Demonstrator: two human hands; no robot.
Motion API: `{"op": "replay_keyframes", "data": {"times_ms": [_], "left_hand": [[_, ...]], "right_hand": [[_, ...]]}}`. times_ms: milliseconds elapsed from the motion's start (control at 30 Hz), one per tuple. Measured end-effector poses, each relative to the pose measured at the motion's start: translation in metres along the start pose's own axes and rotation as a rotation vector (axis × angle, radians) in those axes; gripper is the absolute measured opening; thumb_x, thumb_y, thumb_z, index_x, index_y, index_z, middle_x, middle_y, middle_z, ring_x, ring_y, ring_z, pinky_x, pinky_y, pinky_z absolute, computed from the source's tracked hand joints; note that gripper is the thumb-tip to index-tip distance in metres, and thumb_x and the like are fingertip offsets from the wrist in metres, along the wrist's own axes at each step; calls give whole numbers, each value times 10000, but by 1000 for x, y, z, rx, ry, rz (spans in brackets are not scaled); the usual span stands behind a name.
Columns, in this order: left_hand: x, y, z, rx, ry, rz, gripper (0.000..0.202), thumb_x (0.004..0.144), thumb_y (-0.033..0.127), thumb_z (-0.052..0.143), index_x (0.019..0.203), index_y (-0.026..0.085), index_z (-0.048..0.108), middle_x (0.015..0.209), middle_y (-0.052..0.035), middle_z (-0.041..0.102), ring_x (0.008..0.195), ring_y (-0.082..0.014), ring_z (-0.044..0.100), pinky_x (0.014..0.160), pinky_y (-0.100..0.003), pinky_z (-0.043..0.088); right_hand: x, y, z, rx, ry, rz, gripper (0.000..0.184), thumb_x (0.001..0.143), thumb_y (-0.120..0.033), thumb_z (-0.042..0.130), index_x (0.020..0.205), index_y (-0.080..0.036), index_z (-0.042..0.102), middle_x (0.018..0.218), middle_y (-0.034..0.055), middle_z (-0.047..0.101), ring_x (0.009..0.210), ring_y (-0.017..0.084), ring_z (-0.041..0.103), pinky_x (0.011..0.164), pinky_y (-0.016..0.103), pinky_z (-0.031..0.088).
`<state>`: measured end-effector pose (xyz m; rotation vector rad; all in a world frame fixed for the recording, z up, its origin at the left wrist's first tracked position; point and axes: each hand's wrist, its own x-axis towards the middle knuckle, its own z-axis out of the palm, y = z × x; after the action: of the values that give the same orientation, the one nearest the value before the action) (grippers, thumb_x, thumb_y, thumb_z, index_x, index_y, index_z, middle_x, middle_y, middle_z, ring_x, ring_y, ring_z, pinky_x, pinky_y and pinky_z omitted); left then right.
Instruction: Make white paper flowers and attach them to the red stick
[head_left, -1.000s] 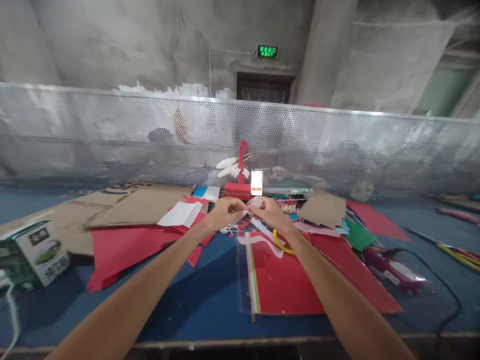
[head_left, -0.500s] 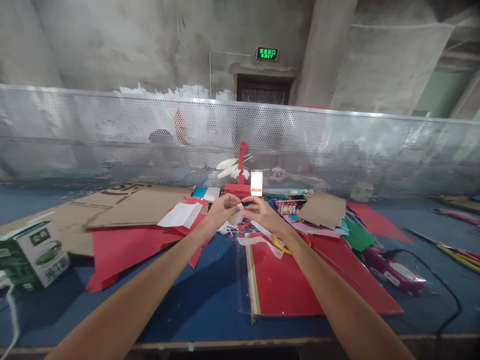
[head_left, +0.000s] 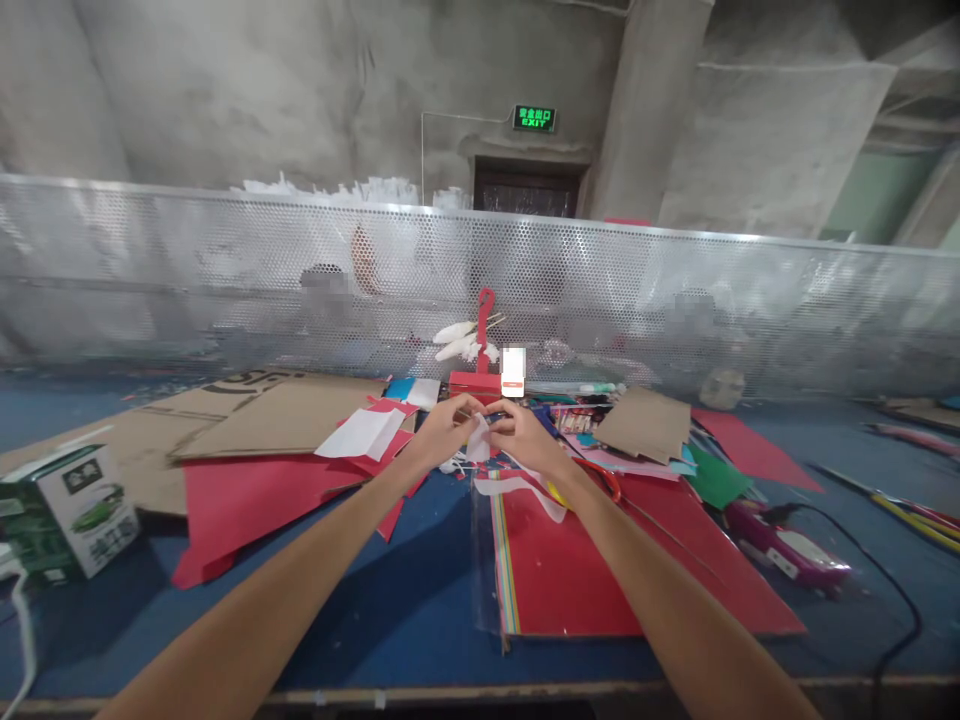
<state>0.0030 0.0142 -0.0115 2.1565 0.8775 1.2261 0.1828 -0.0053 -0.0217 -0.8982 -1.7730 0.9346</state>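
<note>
Craft workshop: cardboard (head_left: 281, 420), exit sign (head_left: 534, 118)

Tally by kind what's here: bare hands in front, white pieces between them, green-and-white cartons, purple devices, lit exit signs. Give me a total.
Bare hands: 2, left hand and right hand
White piece between the hands: 1
Green-and-white carton: 1
Purple device: 1
Lit exit sign: 1
Total: 6

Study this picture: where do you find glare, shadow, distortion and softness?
Head view: glints along the top edge of the perforated panel, plus a glaring white screen; head view: a shadow on the blue table, beside the left forearm; head view: both forearms look stretched, probably by a wide lens; head view: the white strip at the left hand looks soft.
</note>
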Motion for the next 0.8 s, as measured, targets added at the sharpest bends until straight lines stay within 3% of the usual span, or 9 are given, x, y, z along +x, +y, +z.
{"op": "replay_keyframes", "data": {"times_ms": [167,333,467,600,800], "left_hand": [[1,-6,-1,3,-4,-2,111,781,220,563,874,166,590,802,-30,668,715,-155,630,647,-258,480],[-1,1,-3,-25,-20,-14,106,780,247,586,843,165,564,789,-28,662,696,-153,625,643,-262,481],[-2,4,-3,-14,-1,-12,123,772,262,605,837,167,560,760,-18,649,665,-146,608,627,-260,473],[-2,0,-4,35,15,-16,121,791,264,578,867,170,579,795,-32,669,704,-161,629,653,-270,483],[-3,4,-5,182,-22,38,180,799,192,515,938,183,628,913,-49,700,829,-188,658,750,-291,495]], "right_hand": [[0,1,-2,-27,-3,0,348,742,-136,587,1083,-188,542,726,-10,674,608,122,600,609,238,459],[-2,-1,0,-59,-7,9,337,776,-290,660,1074,-183,544,746,5,674,630,131,609,595,241,459],[0,5,-1,-106,12,9,277,761,-317,688,967,-169,577,725,12,678,631,140,620,626,267,481],[2,7,-4,-122,0,13,192,771,-322,663,841,-149,616,718,33,680,633,152,626,619,267,481],[2,5,-6,-143,4,6,211,788,-348,621,813,-140,645,692,35,668,598,148,599,566,244,450]]}}
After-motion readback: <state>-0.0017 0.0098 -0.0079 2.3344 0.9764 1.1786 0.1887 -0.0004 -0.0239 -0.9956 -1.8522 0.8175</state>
